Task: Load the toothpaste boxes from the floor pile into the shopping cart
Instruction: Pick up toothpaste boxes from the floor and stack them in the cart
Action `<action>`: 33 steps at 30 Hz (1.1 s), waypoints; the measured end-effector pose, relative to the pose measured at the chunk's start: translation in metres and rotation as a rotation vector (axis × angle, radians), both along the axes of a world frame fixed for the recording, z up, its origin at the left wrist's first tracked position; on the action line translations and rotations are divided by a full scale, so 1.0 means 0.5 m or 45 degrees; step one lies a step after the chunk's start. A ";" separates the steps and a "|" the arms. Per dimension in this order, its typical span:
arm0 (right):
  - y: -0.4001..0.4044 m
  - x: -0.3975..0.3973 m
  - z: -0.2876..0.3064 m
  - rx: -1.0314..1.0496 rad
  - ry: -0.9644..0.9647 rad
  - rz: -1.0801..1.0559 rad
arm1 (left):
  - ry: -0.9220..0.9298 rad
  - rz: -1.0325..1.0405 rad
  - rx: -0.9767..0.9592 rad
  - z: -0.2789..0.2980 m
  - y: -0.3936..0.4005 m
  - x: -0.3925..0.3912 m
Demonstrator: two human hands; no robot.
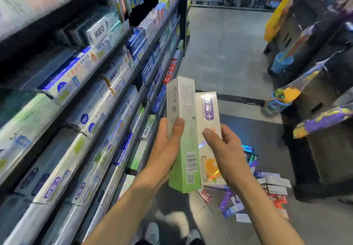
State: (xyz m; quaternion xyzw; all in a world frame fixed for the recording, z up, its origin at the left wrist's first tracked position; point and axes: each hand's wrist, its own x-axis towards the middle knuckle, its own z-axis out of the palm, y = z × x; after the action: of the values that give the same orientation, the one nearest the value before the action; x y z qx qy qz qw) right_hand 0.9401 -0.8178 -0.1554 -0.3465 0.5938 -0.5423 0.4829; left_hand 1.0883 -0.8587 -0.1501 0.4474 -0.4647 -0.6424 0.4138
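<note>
Between the two raised hands, two toothpaste boxes stand upright side by side and touching. The green and white box (183,135) is held by the left hand (166,145), thumb curled over its front face and the other fingers hidden behind it. The white box with a purple logo and orange picture (209,110) sits just to its right, gripped by the right hand (223,147), thumb pressed on its front and fingers wrapped round its far edge. Below and to the right, the floor pile (267,185) of more boxes, purple, red and white, lies scattered on the grey floor (229,49). Along the left runs a shelf unit (107,99) packed with rows of toothpaste boxes. On the right, dark racks (315,84) carry hanging packets. The shopping cart cannot be made out.
</note>
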 end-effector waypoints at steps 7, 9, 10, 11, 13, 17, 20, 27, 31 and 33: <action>0.069 -0.051 0.178 -0.132 -0.062 -0.088 | 0.145 -0.070 -0.060 0.166 0.054 -0.048; 0.088 -0.057 0.208 -0.163 -0.105 -0.144 | 0.207 -0.122 -0.049 0.191 0.062 -0.054; 0.096 -0.057 0.221 -0.174 -0.113 -0.171 | 0.223 -0.159 -0.058 0.200 0.064 -0.055; 0.105 -0.055 0.231 -0.184 -0.112 -0.198 | 0.229 -0.190 -0.065 0.209 0.066 -0.054; 0.124 -0.047 0.244 -0.212 -0.087 -0.254 | 0.260 -0.241 -0.062 0.225 0.071 -0.052; 0.176 -0.015 0.260 -0.233 0.134 -0.393 | 0.263 -0.321 -0.057 0.237 0.090 -0.039; 0.222 0.019 0.263 -0.240 0.207 -0.544 | 0.246 -0.428 -0.058 0.238 0.112 -0.031; 0.397 0.085 0.262 -0.256 0.141 -0.996 | 0.088 -0.696 -0.262 0.267 0.245 -0.052; 0.552 0.129 0.281 -0.243 0.149 -1.306 | 0.103 -0.969 -0.286 0.289 0.375 -0.067; 0.638 0.159 0.285 -0.228 0.165 -1.461 | 0.123 -1.113 -0.247 0.290 0.450 -0.072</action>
State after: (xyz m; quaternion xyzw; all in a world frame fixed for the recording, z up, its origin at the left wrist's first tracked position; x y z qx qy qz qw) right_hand 1.0196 -0.4988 -0.0127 -0.0414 0.6666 -0.7430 0.0434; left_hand 1.0525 -0.6337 -0.0052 0.1376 -0.6483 -0.7305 0.1647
